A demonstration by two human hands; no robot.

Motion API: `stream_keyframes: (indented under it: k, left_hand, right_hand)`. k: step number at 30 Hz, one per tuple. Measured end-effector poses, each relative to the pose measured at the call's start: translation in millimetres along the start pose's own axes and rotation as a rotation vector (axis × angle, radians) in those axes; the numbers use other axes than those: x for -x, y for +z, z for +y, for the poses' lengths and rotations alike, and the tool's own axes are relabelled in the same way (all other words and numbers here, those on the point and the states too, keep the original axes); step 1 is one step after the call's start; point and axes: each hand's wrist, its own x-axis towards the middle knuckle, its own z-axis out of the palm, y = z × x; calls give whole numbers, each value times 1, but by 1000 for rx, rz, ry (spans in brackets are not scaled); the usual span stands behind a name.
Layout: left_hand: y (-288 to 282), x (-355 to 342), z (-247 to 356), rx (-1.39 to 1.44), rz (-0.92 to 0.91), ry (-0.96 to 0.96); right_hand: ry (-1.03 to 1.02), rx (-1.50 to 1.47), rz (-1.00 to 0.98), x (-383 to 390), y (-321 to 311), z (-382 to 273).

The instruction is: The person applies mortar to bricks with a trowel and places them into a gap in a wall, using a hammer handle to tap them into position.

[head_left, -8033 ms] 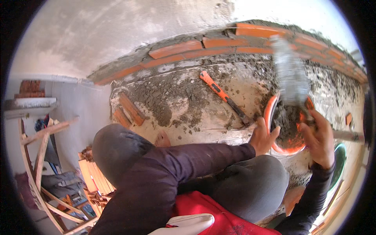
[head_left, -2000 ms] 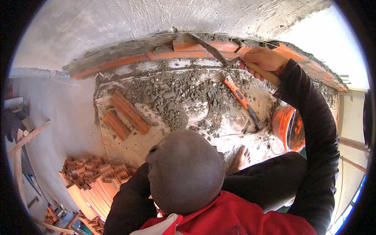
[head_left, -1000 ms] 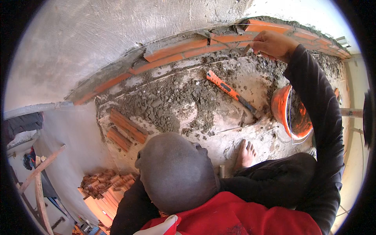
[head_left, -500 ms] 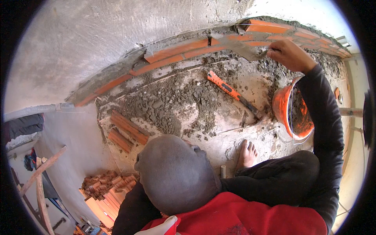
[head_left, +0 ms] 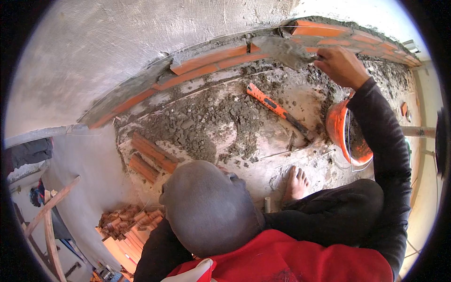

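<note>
Gripped in my right hand (head_left: 342, 66) is a trowel with a mortar-smeared blade (head_left: 284, 51), held flat against the low brick course (head_left: 211, 61) along the plastered wall, below a taut string line. My left hand is out of sight behind my raised grey-clad knee, with only the dark sleeve showing. On the mortar-strewn floor below the trowel lies an orange-handled hammer (head_left: 267, 101), and to its right stands an orange bucket (head_left: 336, 129) with mortar in it, beside my right forearm.
Two loose hollow bricks (head_left: 155, 152) lie left of the mortar crumbs. Stacked bricks (head_left: 127, 239) stand at lower left, near a wooden trestle (head_left: 49, 207). My bare foot (head_left: 296, 183) is below the hammer. A pipe (head_left: 420, 132) is at far right.
My left hand, earlier at the bucket, is now hidden. My right hand moved from the bucket up to the brickwork, then slightly rightward and down; the trowel blade now faces up more broadly.
</note>
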Motion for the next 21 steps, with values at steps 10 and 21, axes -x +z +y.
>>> stream_keyframes:
  k: [10,21]
  left_hand:
    - [3,-1,0,-2,4,0]
    - [5,-6,-1,0,-10,0]
  right_hand:
    - [-35,-79,15,-8,14,-12]
    - [-2,-24,35,-12,11,-31]
